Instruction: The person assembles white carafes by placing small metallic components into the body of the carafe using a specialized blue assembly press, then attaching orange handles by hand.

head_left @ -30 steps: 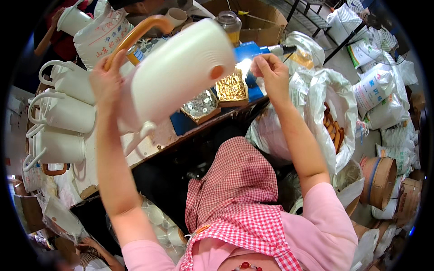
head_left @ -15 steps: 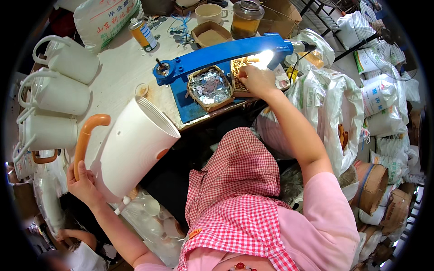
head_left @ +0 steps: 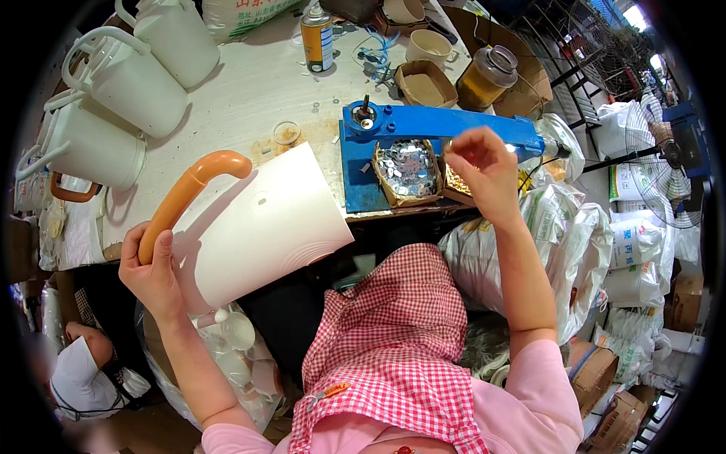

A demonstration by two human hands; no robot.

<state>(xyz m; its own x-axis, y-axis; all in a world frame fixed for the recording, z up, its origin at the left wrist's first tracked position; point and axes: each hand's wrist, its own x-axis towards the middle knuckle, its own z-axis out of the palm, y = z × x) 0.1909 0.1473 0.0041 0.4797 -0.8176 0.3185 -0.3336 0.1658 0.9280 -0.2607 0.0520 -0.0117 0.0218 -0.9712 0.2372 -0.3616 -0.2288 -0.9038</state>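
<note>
My left hand (head_left: 151, 274) is closed round the lower part of a curved orange-brown handle (head_left: 185, 185). That handle runs alongside a white plastic bucket (head_left: 261, 231), which lies tilted over the table edge. My right hand (head_left: 491, 170) is raised just above a small box of brass-coloured pieces (head_left: 457, 181), its fingertips pinched together. What sits between those fingertips is too small to make out. Beside that box, a cardboard tray of flat metal pieces (head_left: 408, 170) stands on the blue base of a machine. The machine's blue arm (head_left: 446, 121) stretches behind both containers.
Several white lidded pails (head_left: 136, 87) stand at the table's left. A spray can (head_left: 316, 41), an empty cardboard tray (head_left: 426, 82) and a jar of amber liquid (head_left: 488, 78) are farther back. White sacks (head_left: 541, 250) crowd the right. Another person (head_left: 83, 371) sits at lower left.
My right hand has lifted out of the box of brass-coloured pieces. The bucket has turned so its open mouth no longer shows, and its handle leans farther right. The whole view has shifted.
</note>
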